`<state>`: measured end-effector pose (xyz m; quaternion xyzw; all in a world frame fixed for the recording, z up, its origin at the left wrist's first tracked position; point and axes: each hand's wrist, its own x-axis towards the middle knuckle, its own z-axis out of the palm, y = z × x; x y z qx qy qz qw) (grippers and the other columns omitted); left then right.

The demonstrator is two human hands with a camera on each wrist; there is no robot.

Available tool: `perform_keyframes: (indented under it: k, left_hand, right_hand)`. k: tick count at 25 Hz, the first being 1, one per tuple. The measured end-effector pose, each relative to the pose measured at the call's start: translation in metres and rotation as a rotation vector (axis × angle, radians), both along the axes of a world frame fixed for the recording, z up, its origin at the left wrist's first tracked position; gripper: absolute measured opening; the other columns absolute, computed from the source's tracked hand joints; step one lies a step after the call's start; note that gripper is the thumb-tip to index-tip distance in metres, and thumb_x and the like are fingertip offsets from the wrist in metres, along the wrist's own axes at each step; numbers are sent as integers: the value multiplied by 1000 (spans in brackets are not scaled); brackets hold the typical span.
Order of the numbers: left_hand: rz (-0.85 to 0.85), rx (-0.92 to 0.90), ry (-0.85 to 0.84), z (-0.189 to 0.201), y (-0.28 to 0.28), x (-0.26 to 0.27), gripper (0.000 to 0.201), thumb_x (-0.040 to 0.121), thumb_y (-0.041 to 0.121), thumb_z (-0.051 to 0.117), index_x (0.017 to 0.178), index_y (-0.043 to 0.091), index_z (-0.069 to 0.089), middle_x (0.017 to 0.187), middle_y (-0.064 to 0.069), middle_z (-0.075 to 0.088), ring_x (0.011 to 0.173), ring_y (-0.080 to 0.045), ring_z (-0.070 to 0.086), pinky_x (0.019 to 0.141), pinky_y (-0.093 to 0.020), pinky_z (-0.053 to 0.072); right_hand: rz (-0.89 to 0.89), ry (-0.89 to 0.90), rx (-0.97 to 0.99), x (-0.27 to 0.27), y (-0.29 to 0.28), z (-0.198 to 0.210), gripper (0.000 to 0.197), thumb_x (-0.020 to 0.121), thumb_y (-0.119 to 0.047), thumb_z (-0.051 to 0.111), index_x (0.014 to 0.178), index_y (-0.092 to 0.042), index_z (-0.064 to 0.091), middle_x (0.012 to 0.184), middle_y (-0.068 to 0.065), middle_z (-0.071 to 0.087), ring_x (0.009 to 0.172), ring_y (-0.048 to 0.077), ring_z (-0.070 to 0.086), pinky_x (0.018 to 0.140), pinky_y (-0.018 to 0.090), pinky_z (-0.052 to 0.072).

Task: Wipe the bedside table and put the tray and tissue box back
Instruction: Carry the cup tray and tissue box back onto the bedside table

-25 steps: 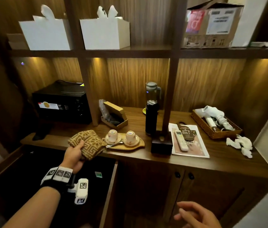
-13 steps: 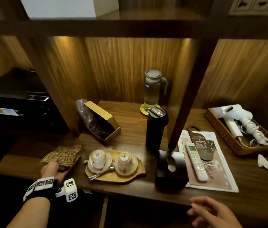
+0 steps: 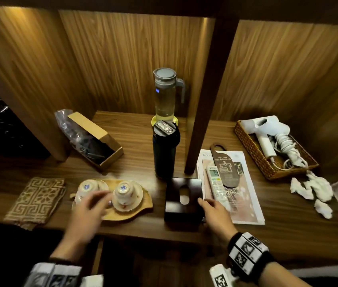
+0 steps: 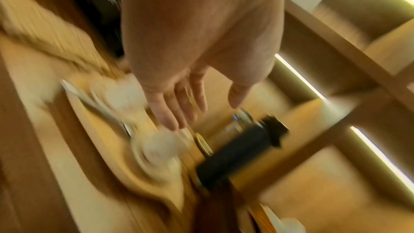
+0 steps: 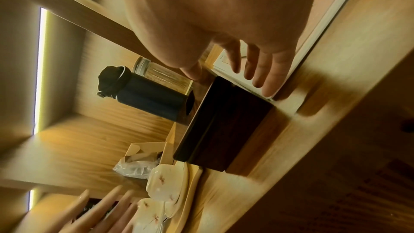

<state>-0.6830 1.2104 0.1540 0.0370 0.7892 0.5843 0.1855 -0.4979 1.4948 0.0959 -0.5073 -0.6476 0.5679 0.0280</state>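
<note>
Head view: dark square wooden tissue box [image 3: 183,196] sat at wooden table [image 3: 288,228] front edge, right hand [image 3: 215,212] spread loose at its right side. Left hand [image 3: 87,212], fingers straight, poised over leaf-shaped wooden tray [image 3: 141,206], nothing gripped yet.

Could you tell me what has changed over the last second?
The left hand let go of the cloth, now lying flat, and moved right over the tray. The right hand came up to the tissue box. Tray, cups and box stayed put.
</note>
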Motion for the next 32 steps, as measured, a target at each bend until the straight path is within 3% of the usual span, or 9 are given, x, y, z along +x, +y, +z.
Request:
perform_keyframes:
  k: [2, 4, 7, 12, 16, 22, 25, 28, 32]
  left_hand:
    - [-297, 31, -145, -10, 69, 33, 69, 74, 61, 86, 123, 15, 74, 117, -4, 79, 111, -20, 74, 95, -38, 59]
    - [-373, 20, -213, -35, 114, 49, 95, 62, 78, 83, 134, 17, 70, 120, 3, 80, 110, -8, 75, 96, -28, 59]
    - [-338, 34, -263, -46, 143, 60, 57, 85, 62, 73, 124, 20, 76, 111, 3, 84, 106, -11, 78, 104, -39, 58]
    - [-191, 131, -446, -30, 143, 57, 69, 74, 65, 80, 115, 9, 81, 114, -18, 82, 114, -39, 75, 113, -52, 51]
    - [-175, 191, -547, -12, 145, 69, 47, 97, 47, 69, 121, 9, 80, 118, -16, 81, 113, -33, 77, 110, -54, 54]
    - [-204, 337, -592, -5, 142, 79, 38, 105, 39, 58, 129, 15, 76, 124, -6, 80, 121, -24, 74, 112, -49, 53]
    - [-84, 294, -565, -25, 123, 70, 34, 105, 33, 61, 127, 9, 72, 124, -10, 77, 116, -28, 72, 92, -38, 57]
    - [200, 144, -497, -52, 71, 48, 24, 102, 25, 67, 110, 3, 75, 99, -11, 72, 85, -20, 68, 65, -26, 55]
    - [570, -65, -446, -75, 2, 18, 23, 94, 27, 76, 91, 4, 78, 90, -11, 80, 72, -21, 77, 70, -31, 64]
  right_hand:
    - [43, -14, -14, -4, 6, 1, 56, 93, -59, 64, 131, -18, 68, 117, 4, 75, 115, 34, 71, 103, 49, 58]
    - [95, -8, -10, -6, 6, 8, 44, 99, -54, 61, 122, -17, 71, 114, 5, 76, 113, 30, 71, 99, 41, 55]
    - [121, 41, -23, -5, 1, 8, 29, 101, -47, 62, 93, -21, 73, 100, -3, 77, 103, 20, 72, 90, 36, 53]
    - [15, 190, -117, -4, -13, -11, 75, 67, -83, 74, 122, -32, 65, 124, -3, 74, 118, 21, 69, 109, 50, 54]
    - [-151, 397, -334, -9, -14, 10, 60, 82, -45, 87, 130, -37, 53, 126, -3, 71, 112, 21, 73, 88, 47, 63]
    - [-344, 408, -320, -24, -15, 27, 84, 70, -35, 97, 137, -37, 47, 125, 1, 69, 104, 23, 72, 70, 46, 64]
    - [-413, 403, -353, -30, -11, 26, 93, 72, -26, 95, 147, -33, 39, 135, 8, 63, 108, 26, 68, 78, 54, 64]
    - [-416, 412, -393, -29, -5, 26, 104, 73, -21, 94, 157, -30, 33, 137, 11, 64, 114, 32, 70, 81, 57, 63]
    - [-374, 429, -379, -23, -1, 23, 115, 51, -36, 102, 152, -22, 47, 135, 16, 71, 109, 37, 75, 56, 41, 62]
